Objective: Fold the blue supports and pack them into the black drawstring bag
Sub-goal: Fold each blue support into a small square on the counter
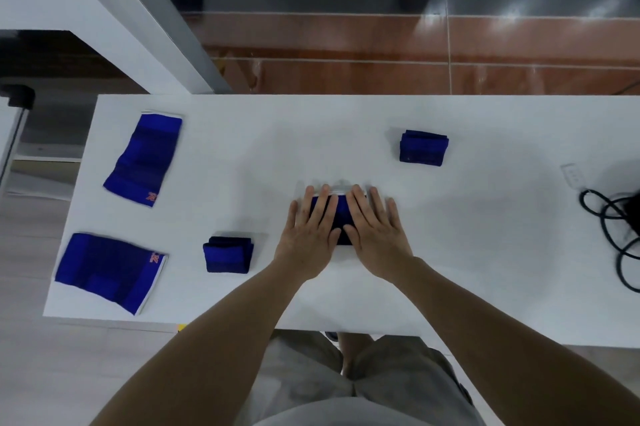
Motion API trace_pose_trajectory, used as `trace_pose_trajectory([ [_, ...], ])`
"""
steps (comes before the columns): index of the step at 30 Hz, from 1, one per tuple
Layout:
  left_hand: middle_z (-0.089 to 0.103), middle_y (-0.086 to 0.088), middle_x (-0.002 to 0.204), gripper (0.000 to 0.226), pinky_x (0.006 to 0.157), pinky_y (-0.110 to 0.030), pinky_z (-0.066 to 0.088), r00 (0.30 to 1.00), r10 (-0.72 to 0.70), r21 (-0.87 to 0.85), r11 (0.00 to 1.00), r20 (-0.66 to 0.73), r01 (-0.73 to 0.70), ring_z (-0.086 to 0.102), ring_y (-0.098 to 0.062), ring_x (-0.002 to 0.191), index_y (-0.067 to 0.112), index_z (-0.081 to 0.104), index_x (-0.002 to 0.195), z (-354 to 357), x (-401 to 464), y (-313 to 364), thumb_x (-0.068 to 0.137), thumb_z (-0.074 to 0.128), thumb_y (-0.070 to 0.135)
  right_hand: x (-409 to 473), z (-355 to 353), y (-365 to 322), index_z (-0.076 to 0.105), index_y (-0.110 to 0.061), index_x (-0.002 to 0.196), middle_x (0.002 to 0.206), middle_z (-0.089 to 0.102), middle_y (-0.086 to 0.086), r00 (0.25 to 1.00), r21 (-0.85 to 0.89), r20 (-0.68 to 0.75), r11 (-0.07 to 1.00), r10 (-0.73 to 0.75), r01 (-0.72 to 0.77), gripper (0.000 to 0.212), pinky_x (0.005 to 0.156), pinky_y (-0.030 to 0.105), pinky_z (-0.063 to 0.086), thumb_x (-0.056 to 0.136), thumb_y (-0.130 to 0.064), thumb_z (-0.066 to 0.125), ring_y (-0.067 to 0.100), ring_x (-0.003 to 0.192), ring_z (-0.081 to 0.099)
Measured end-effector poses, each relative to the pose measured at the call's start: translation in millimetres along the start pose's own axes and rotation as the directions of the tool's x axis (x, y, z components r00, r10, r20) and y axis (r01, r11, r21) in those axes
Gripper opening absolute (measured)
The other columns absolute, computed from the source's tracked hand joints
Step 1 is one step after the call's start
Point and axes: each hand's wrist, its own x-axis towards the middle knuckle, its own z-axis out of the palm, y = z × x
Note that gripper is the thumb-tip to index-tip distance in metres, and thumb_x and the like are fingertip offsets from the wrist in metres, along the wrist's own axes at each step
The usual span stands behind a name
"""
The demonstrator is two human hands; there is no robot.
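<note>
Blue supports are spread over the white bench [485, 252]. One support [341, 214] at the centre of the frame is pressed flat under the left hand [310, 235] and the right hand [375, 235], both with straight fingers, nothing grasped in either grip. Folding appears to be the step in hand. Two folded supports [228, 254] [423, 147] are seen lower left and upper right; two unfolded supports [145, 157] [110, 270] lie at the left edge. A dark bag [632, 211], probably the drawstring bag, is cut off at the right. Next, this fold is to be finished.
</note>
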Motion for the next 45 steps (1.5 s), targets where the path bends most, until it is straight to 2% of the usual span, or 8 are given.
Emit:
trace_pose_trajectory([
  [5, -0.023, -0.009, 0.168, 0.068, 0.126, -0.056, 0.005, 0.998, -0.003, 0.008, 1.0, 0.064, 0.003, -0.023, -0.036, 0.154, 0.013, -0.018, 0.16, -6.4, 5.6, 1.5, 0.105, 0.006, 0.046, 2.3, -3.4, -1.3, -0.011, -0.019, 0.163, 0.173, -0.011, 0.002, 0.999, 0.014, 0.025, 1.0, 0.023, -0.023, 0.066, 0.128, 0.054, 0.004, 0.107, -0.048, 0.005, 0.028, 0.158, -0.014],
  [11, -0.023, -0.006, 0.169, 0.068, 0.125, -0.058, 0.003, 0.992, -0.032, 0.011, 0.999, 0.126, 0.031, -0.024, -0.035, 0.154, 0.015, -0.016, 0.16, -18.2, 6.9, 7.8, 0.108, 0.015, 0.043, 0.5, -14.4, -10.8, -0.003, -0.018, 0.165, 0.173, -0.005, 0.0, 0.997, 0.035, 0.034, 0.997, 0.07, -0.071, 0.066, 0.127, 0.056, 0.009, 0.108, -0.044, 0.021, 0.031, 0.159, -0.006],
  [16, -0.016, -0.006, 0.17, 0.065, 0.126, -0.055, 0.004, 0.996, -0.049, -0.103, 0.993, 0.077, 0.057, -0.018, -0.032, 0.155, 0.015, 0.0, 0.162, -42.5, -0.1, 10.6, 0.106, 0.033, 0.023, -0.3, -36.3, -21.5, 0.009, -0.019, 0.164, 0.173, 0.005, -0.001, 0.995, 0.119, 0.008, 0.988, 0.101, -0.101, 0.064, 0.128, 0.053, 0.007, 0.107, -0.031, 0.037, 0.026, 0.16, -0.004],
  [21, 0.02, -0.012, 0.167, 0.049, 0.124, -0.045, 0.025, 0.954, -0.275, -0.436, 0.878, -0.12, 0.199, 0.017, -0.029, 0.155, 0.014, 0.035, 0.153, -70.3, -23.7, 7.2, 0.104, 0.038, 0.015, 0.4, -64.3, -42.8, 0.047, -0.009, 0.147, 0.156, 0.046, 0.011, 0.97, 0.2, -0.215, 0.977, 0.113, -0.069, 0.048, 0.116, 0.047, 0.039, 0.101, -0.018, 0.052, 0.031, 0.147, 0.039],
  [26, 0.049, -0.006, 0.142, 0.035, 0.098, -0.039, 0.051, 0.876, -0.407, -0.522, 0.822, -0.258, 0.229, 0.05, -0.023, 0.127, 0.015, 0.053, 0.137, -86.9, -55.2, -14.5, 0.102, 0.046, 0.013, 1.4, -75.8, -83.9, 0.064, -0.008, 0.124, 0.13, 0.065, 0.01, 0.937, 0.238, -0.345, 0.971, 0.049, 0.037, 0.031, 0.097, 0.042, 0.055, 0.093, -0.006, 0.064, 0.03, 0.119, 0.062],
  [32, 0.054, -0.005, 0.131, 0.031, 0.102, -0.038, 0.049, 0.802, -0.522, -0.585, 0.76, -0.292, 0.281, 0.051, -0.021, 0.121, 0.015, 0.057, 0.132, -95.6, -106.3, -85.7, 0.104, 0.045, 0.016, 15.6, -77.3, -167.1, 0.063, -0.007, 0.126, 0.126, 0.064, 0.01, 0.931, 0.29, -0.364, 0.952, 0.017, 0.096, 0.028, 0.103, 0.043, 0.052, 0.097, -0.007, 0.06, 0.027, 0.118, 0.059],
  [38, 0.053, -0.004, 0.131, 0.028, 0.097, -0.04, 0.05, 0.753, -0.632, -0.683, 0.632, -0.181, 0.367, 0.05, -0.02, 0.119, 0.017, 0.055, 0.131, -81.8, -166.7, -210.4, 0.106, 0.042, 0.019, 41.8, -63.3, -263.5, 0.066, -0.004, 0.122, 0.118, 0.065, 0.012, 0.94, 0.291, -0.334, 0.941, -0.068, 0.172, 0.028, 0.098, 0.041, 0.054, 0.096, -0.001, 0.058, 0.03, 0.11, 0.06],
  [45, 0.058, -0.007, 0.128, 0.03, 0.093, -0.045, 0.052, 0.773, -0.634, -0.645, 0.6, -0.023, 0.473, 0.055, -0.027, 0.115, 0.016, 0.06, 0.126, -44.4, -220.2, -319.0, 0.107, 0.038, 0.024, 73.4, -32.2, -357.9, 0.062, -0.008, 0.131, 0.126, 0.062, 0.009, 0.981, 0.247, -0.158, 0.958, -0.109, 0.146, 0.032, 0.1, 0.039, 0.051, 0.1, -0.009, 0.054, 0.026, 0.118, 0.056],
])
